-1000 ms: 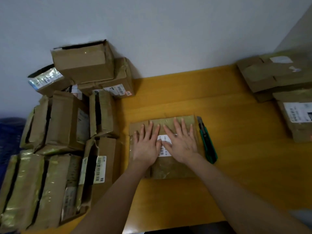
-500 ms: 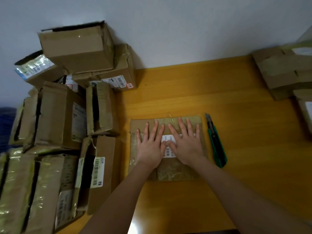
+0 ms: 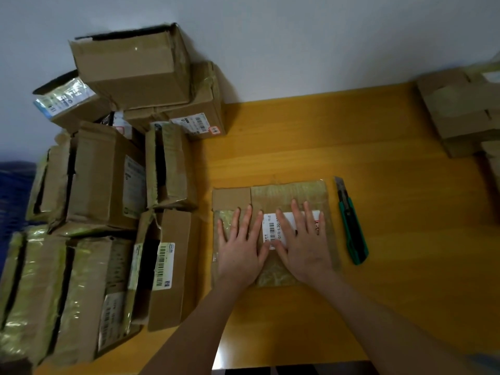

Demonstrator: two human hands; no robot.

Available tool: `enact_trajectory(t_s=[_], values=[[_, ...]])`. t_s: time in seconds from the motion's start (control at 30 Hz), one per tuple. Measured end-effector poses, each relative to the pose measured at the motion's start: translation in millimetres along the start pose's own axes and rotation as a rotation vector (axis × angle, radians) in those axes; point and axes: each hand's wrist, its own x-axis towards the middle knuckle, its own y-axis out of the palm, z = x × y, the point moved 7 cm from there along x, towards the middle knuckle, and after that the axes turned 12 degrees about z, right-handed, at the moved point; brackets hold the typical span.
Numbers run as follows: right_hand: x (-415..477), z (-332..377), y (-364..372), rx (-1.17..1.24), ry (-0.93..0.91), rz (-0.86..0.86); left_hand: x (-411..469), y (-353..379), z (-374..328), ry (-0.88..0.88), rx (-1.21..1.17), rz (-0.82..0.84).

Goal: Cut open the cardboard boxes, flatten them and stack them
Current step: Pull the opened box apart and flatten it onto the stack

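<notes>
A flattened cardboard box [image 3: 292, 193] with tape and a white barcode label lies on the wooden table [image 3: 378, 147]. My left hand [image 3: 240, 244] and my right hand [image 3: 303, 239] press flat on it side by side, fingers straight and spread, pointing away from me. A green utility knife [image 3: 351, 226] lies on the table just right of the flattened box, blade end pointing away, touched by neither hand.
A heap of several taped cardboard boxes [image 3: 108, 185] fills the left side of the table up to the wall. Two or more boxes [image 3: 460, 112] sit at the far right edge. Bare tabletop lies behind the flattened box.
The camera view has shifted; both hands have stayed pressed on the flattened box, sliding slightly toward me. The knife has not moved.
</notes>
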Motion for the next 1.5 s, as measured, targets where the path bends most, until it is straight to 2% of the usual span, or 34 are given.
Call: enact_trajectory(t_s=[0.3, 0.43, 0.53, 0.6, 0.67, 0.77, 0.83, 0.93, 1.03, 1.17, 1.33, 1.4, 1.5], values=[[-2.0, -1.7, -1.7, 0.023, -0.010, -0.004, 0.7, 2.2, 1.6, -0.007, -0.010, -0.013], [-4.4, -4.9, -10.8, 0.125, -0.051, 0.015, -2.6, -8.2, 3.3, 0.004, -0.060, -0.026], [-24.3, -18.9, -27.4, 0.244, 0.074, -0.073, -14.6, -34.9, 16.7, -0.125, -0.249, -0.122], [-42.1, -26.9, -32.2, 0.290, 0.198, -0.105, -21.6, -44.4, 31.1, -0.294, -0.469, -0.079], [-54.2, -27.7, -30.0, 0.340, 0.253, -0.068, -25.8, -45.0, 45.3, -0.450, -0.784, 0.002], [-64.4, -27.5, -27.6, 0.493, 0.245, -0.020, -26.1, -47.3, 53.3, -0.524, -1.182, 0.065], [-68.1, -27.8, -30.0, 0.580, 0.214, -0.010, -24.8, -61.9, 47.8, -0.488, -1.286, 0.054], [-72.3, -33.5, -43.9, 0.644, 0.228, -0.030, -21.6, -103.6, 35.8, -0.377, -1.339, -0.101], [-78.8, -50.0, -74.3, 0.685, 0.297, -0.134, -18.7, -155.3, 34.4, -0.312, -1.290, -0.262], [-91.7, -90.4, -118.8, 0.910, 0.373, -0.312, -7.4, -207.6, 34.3, -0.274, -1.288, -0.384], [-107.5, -166.0, -154.1, 1.390, 0.409, -0.460, 15.6, -222.7, -32.3, -0.145, -1.417, -0.326], [-117.0, -206.7, -159.2, 1.394, 0.449, -0.484, 27.5, -220.9, -76.7, -0.079, -1.475, -0.240], [-130.0, -273.1, -159.7, 1.309, 0.527, -0.507, 47.1, -213.2, -147.7, -0.038, -1.509, -0.014]])
